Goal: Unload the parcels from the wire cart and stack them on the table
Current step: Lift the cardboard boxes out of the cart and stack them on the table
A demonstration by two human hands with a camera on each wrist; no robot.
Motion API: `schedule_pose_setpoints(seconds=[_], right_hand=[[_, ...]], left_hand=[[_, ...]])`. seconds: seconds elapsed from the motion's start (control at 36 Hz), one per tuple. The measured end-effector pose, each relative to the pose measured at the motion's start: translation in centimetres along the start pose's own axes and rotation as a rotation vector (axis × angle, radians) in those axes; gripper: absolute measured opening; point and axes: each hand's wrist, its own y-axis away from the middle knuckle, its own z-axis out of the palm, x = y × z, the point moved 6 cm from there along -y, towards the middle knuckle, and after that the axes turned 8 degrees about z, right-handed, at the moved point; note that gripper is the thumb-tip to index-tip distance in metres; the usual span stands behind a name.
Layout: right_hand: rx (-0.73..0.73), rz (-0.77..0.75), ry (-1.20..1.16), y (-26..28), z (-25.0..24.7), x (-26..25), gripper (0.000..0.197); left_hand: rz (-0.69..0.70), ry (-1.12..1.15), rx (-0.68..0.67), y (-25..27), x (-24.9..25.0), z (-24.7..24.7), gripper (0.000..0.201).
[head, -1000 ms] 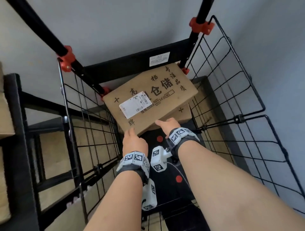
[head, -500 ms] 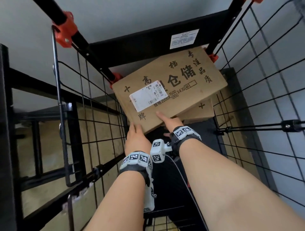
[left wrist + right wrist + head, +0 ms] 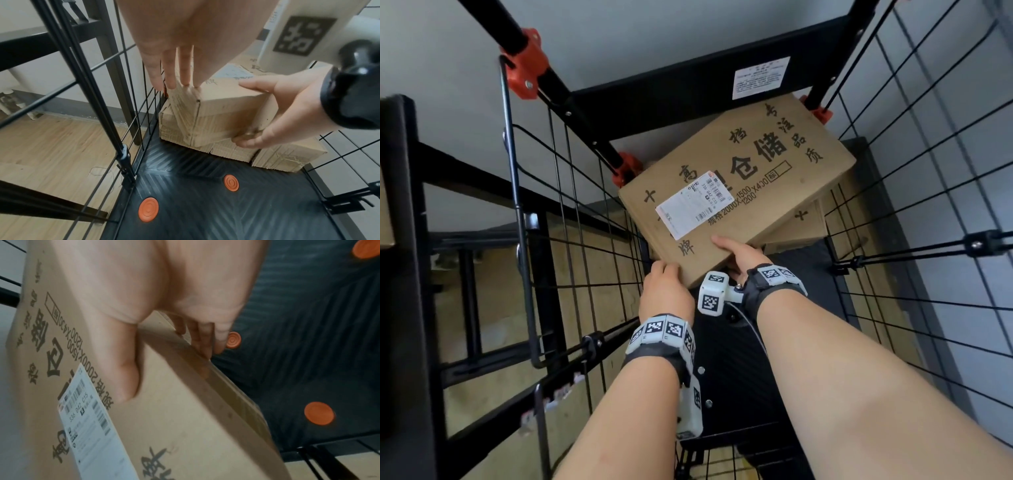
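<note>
The top parcel (image 3: pixel 739 192), a flat brown carton with black print and a white shipping label, lies askew on a lower parcel (image 3: pixel 803 228) at the far end of the wire cart (image 3: pixel 585 240). My right hand (image 3: pixel 736 253) grips its near edge, thumb on top and fingers curled underneath (image 3: pixel 203 344). My left hand (image 3: pixel 666 282) is at the near-left corner, and its straight fingers (image 3: pixel 174 76) press against the carton's left side (image 3: pixel 226 110). The lower parcel (image 3: pixel 283 155) sticks out below to the right.
The black ribbed cart floor (image 3: pixel 226 203) with orange round caps (image 3: pixel 148 209) lies bare in front of the parcels. Wire walls close in left (image 3: pixel 131 91) and right (image 3: pixel 914 219). A black metal rack (image 3: pixel 404 274) stands outside the cart on the left, over wooden flooring (image 3: pixel 51 146).
Both hands have reached forward to the top parcel's near edge. The right thumb has come onto its top and the fingers have curled under. The view has moved closer.
</note>
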Motion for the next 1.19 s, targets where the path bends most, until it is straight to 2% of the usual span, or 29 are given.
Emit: schedule_pose_setpoints(seconds=[0.14, 0.28, 0.36, 0.47, 0.61, 0.72, 0.89, 1.0, 1.19], right_hand=[[-0.003, -0.004, 0.005, 2.9, -1.7, 0.6, 0.131], [-0.031, -0.013, 0.004, 7.0, -3.2, 0.6, 0.126], [-0.047, -0.009, 0.023, 10.2, -4.1, 0.7, 0.119], [-0.019, -0.027, 0.104, 14.9, -6.0, 0.7, 0.094], [0.028, -0.048, 0.192, 20.1, -8.7, 1.0, 0.093], [0.029, -0.090, 0.258, 24.7, -10.0, 1.2, 0.070], [-0.016, -0.125, 0.279, 30.0, -10.3, 2.1, 0.062], [-0.013, -0.142, 0.261, 32.7, -10.1, 3.3, 0.078], [-0.030, -0.197, 0.148, 37.4, -9.6, 6.5, 0.097]], left_hand=[[-0.005, 0.007, 0.039, 1.2, 1.0, -1.0, 0.029], [0.021, -0.003, 0.038, 2.9, 2.7, -2.6, 0.030], [0.014, -0.009, 0.056, 4.2, 3.8, -3.9, 0.033], [-0.051, -0.019, 0.073, 6.4, 5.4, -5.7, 0.036], [-0.090, 0.009, 0.123, 9.8, 7.0, -7.7, 0.037], [-0.084, 0.039, 0.185, 12.6, 8.5, -9.8, 0.038], [-0.096, 0.133, 0.307, 16.7, 10.4, -13.4, 0.047], [-0.123, 0.212, 0.361, 19.5, 10.4, -15.4, 0.058], [-0.168, 0.386, 0.312, 24.1, 8.9, -18.2, 0.076]])
